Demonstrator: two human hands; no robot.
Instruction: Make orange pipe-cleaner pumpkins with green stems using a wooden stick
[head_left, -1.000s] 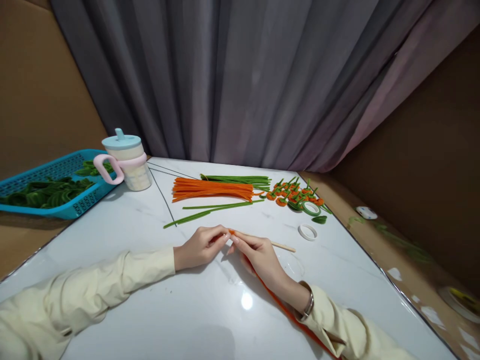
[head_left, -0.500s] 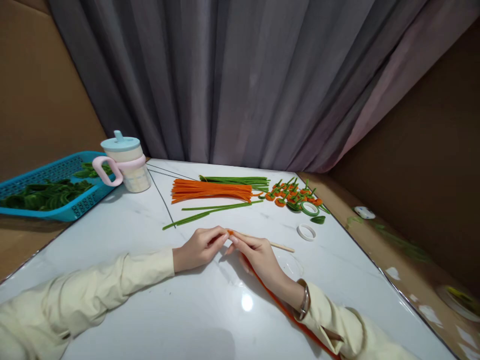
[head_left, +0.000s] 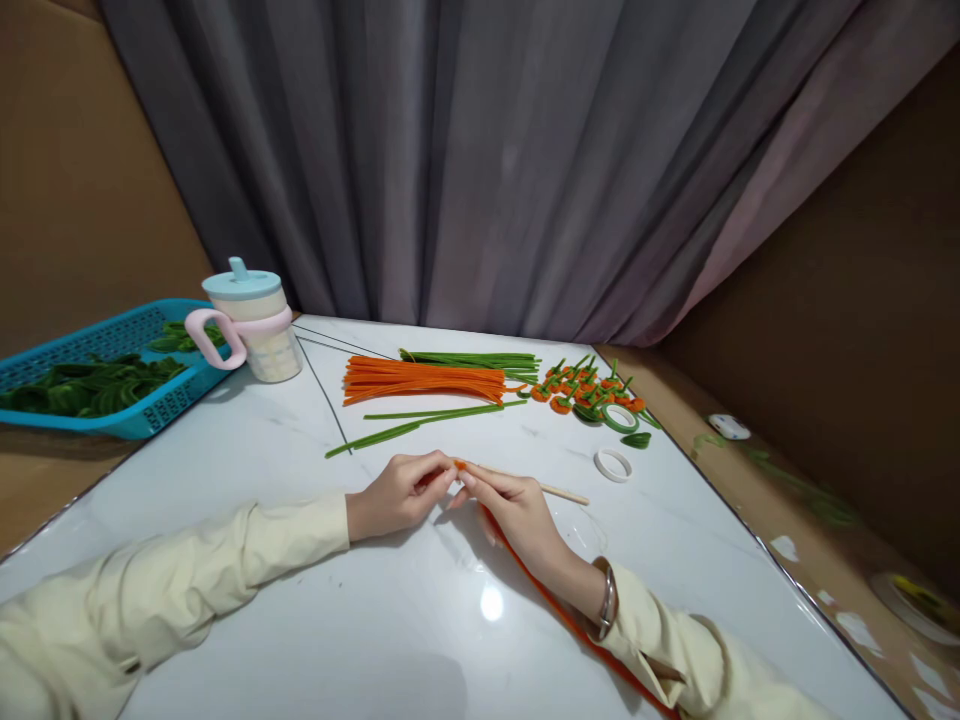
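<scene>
Orange pipe cleaner lies on the white table, its tip pinched at a thin wooden stick between both hands. Left hand and right hand meet fingertip to fingertip, both closed on that tip. Loose orange stems and a lidded cup sit further back.

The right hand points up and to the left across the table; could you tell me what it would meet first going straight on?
Almost at once the left hand, whose fingertips already meet the right hand at the orange pipe cleaner.
</scene>
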